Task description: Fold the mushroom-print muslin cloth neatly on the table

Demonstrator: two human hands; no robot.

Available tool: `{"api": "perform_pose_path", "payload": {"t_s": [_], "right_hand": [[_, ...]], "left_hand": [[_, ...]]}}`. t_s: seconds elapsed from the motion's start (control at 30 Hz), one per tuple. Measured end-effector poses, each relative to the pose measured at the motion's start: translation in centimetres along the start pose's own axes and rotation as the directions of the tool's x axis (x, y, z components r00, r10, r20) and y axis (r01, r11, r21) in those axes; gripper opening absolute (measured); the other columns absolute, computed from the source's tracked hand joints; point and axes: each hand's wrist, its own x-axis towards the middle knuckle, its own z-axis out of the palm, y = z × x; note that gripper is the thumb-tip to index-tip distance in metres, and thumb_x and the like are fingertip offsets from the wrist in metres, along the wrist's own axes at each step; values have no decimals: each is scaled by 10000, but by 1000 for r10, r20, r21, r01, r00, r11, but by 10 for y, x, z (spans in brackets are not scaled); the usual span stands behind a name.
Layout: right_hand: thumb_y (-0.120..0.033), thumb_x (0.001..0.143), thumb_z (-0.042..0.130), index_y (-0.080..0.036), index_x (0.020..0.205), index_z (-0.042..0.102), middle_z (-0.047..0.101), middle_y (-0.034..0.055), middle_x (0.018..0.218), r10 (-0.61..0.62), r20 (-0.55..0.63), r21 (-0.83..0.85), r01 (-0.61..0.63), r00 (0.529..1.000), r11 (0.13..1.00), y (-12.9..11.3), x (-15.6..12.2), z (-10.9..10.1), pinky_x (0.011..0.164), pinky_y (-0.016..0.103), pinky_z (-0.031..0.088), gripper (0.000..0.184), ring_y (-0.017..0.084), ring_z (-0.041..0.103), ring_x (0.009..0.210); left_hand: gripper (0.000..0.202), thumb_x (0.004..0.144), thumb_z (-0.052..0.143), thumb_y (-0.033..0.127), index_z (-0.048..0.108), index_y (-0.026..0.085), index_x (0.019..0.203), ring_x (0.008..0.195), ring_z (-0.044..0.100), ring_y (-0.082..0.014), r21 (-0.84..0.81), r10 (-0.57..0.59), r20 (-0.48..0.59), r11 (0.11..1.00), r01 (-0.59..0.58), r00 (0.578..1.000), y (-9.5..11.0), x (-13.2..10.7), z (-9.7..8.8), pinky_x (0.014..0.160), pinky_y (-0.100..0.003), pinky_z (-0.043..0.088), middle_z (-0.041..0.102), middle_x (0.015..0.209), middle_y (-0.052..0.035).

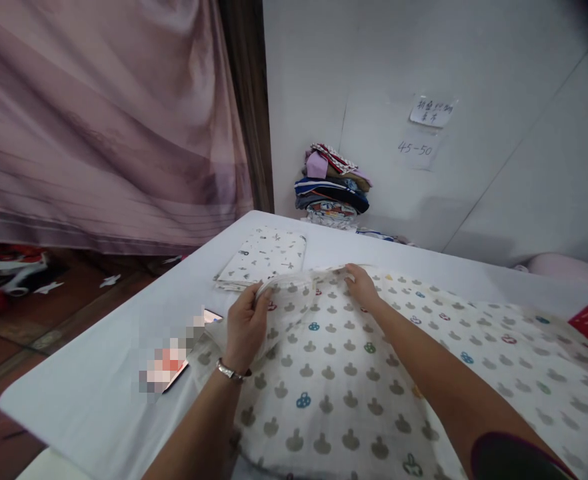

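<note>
1. Gripping the raised hem of the patterned cloth [334, 373], the left hand [247, 327] is curling its fingers closed around it, in the middle of the frame.
2. The right hand [361, 287] is pinching the same hem further up and to the right, with its fingers pressed together.
3. The hem is running as a long line between both hands, rising slightly to the right, and the rest of the cloth is lying toward the lower right on the table [99, 373].
4. A folded cloth [264, 257] is lying just above the left hand, apart from it.
</note>
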Motion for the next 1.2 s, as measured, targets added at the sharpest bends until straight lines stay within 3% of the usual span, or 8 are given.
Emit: {"api": "perform_pose_path", "payload": {"t_s": [0.1, 0.27, 0.37, 0.47, 0.57, 0.67, 0.97, 1.2], "right_hand": [[-204, 716, 507, -213, 1010, 596, 585, 96, 1140, -4, -35, 5, 4, 999, 1000, 9, 15, 1, 945, 507, 396, 308, 261, 501, 1094], [-210, 742, 450, -177, 918, 568, 565, 88, 999, -37, -107, 19, 39, 994, 999, 7, 16, -4, 816, 389, 462, 214, 198, 530, 908], [-186, 759, 433, -188, 787, 572, 563, 48, 833, -126, -24, 19, 126, 992, 992, 3, 4, -3, 783, 352, 453, 142, 174, 522, 798], [-161, 767, 429, -192, 900, 606, 596, 62, 939, -190, 27, 34, 189, 981, 981, 5, -2, 1, 865, 363, 429, 223, 186, 527, 913], [-149, 758, 443, -179, 1030, 607, 577, 91, 1113, -138, -37, -2, 138, 990, 990, 11, 4, 6, 951, 399, 386, 319, 215, 491, 1056], [-132, 742, 457, -179, 1077, 605, 559, 90, 1178, -123, -15, -44, 122, 992, 992, 16, 13, 8, 984, 413, 360, 368, 226, 464, 1106], [-159, 807, 444, -168, 852, 632, 586, 71, 866, -146, 77, -99, 153, 986, 983, 10, 21, -1, 841, 352, 423, 194, 197, 510, 881], [-183, 847, 396, -196, 868, 583, 531, 96, 1130, -244, -30, -121, 238, 969, 964, 9, 9, -15, 930, 389, 392, 188, 218, 449, 1089]], "left_hand": [[265, 828, 492, 402, 604, 175, 906, 677, 531, -125, 7, 5, -23, 1000, -4, 1000, -2, -1, 1, 634, -217, 436, 614, 729, 7], [274, 815, 509, 421, 615, 177, 883, 680, 537, -127, 3, -22, -96, 1000, 23, 995, -7, 1, 1, 638, -221, 441, 610, 730, 9], [262, 813, 517, 413, 618, 182, 884, 678, 538, -120, -11, -49, -115, 999, 48, 992, -7, 2, 1, 635, -212, 439, 608, 727, 16], [254, 811, 527, 409, 619, 186, 889, 681, 541, -118, -11, -59, -125, 998, 58, 990, -7, 2, 1, 644, -212, 441, 615, 735, 19], [256, 810, 530, 414, 619, 186, 885, 681, 542, -121, -13, -57, -126, 998, 56, 990, -7, 1, 2, 648, -220, 445, 618, 736, 16], [257, 810, 533, 412, 619, 187, 897, 691, 546, -124, -22, -51, -126, 999, 49, 991, -8, 1, 3, 657, -225, 449, 622, 749, 13], [245, 811, 538, 397, 621, 189, 909, 694, 545, -117, -19, -33, -152, 999, 31, 988, -14, 1, 2, 656, -215, 446, 627, 757, 20], [235, 807, 541, 388, 623, 199, 922, 726, 557, -118, 16, -31, -194, 999, 35, 981, -17, 3, 1, 677, -212, 450, 632, 790, 24]]}}
